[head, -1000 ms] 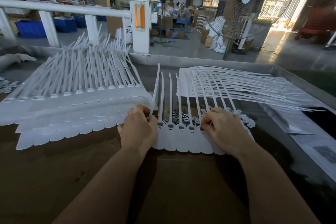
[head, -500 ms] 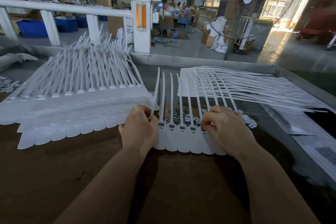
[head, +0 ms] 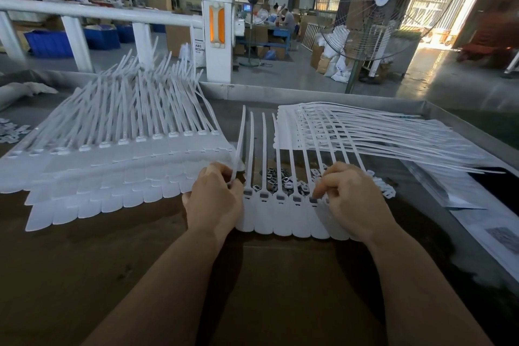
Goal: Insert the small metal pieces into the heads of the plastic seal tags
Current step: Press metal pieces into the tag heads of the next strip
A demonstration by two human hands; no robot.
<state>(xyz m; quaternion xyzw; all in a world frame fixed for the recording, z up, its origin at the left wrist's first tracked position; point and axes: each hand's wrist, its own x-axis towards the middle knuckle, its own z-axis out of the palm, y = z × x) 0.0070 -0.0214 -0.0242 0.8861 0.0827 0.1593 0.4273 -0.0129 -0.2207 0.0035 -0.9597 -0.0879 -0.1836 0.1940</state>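
Note:
A strip of joined white plastic seal tags (head: 283,219) lies flat in front of me, tails pointing away. Several of its heads show dark metal pieces set in them. My left hand (head: 214,199) pinches the leftmost tag at its head, its tail bent upward. My right hand (head: 351,199) has curled fingers pressed onto a tag head at the strip's right end; whether a metal piece is under the fingertips is hidden. A small heap of loose metal pieces (head: 283,178) lies just behind the strip, between my hands.
A big stack of tag strips (head: 112,166) covers the table's left part. Another stack (head: 365,135) lies at the back right, tails running right. A raised metal rim (head: 463,118) bounds the table. Papers (head: 483,222) lie at right. More metal pieces (head: 11,129) lie far left.
Both hands stay on the same strip with almost no movement. The right fingers have shifted slightly on the tag head.

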